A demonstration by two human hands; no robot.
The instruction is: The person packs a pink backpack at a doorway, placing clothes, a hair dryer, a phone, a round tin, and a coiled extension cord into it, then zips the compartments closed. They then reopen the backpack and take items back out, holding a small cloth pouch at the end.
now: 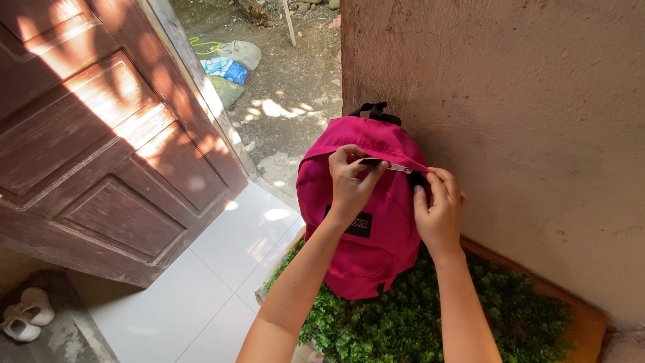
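A bright pink backpack (376, 242) stands upright on a green leafy mat, leaning against a rough plastered wall. My left hand (351, 185) pinches the black zipper pull (386, 163) near the top of the bag. Just to the right, my right hand (440, 208) grips the pink fabric beside the zipper track. A black carry handle (373, 111) sticks up at the bag's top, and a dark label sits on the front, partly hidden by my left wrist.
A green leafy mat (416, 316) lies on white floor tiles (222, 269). An open brown wooden door (101, 134) stands at the left. Bare ground with bags and litter (228, 67) shows through the doorway. White shoes (27, 312) sit at the bottom left.
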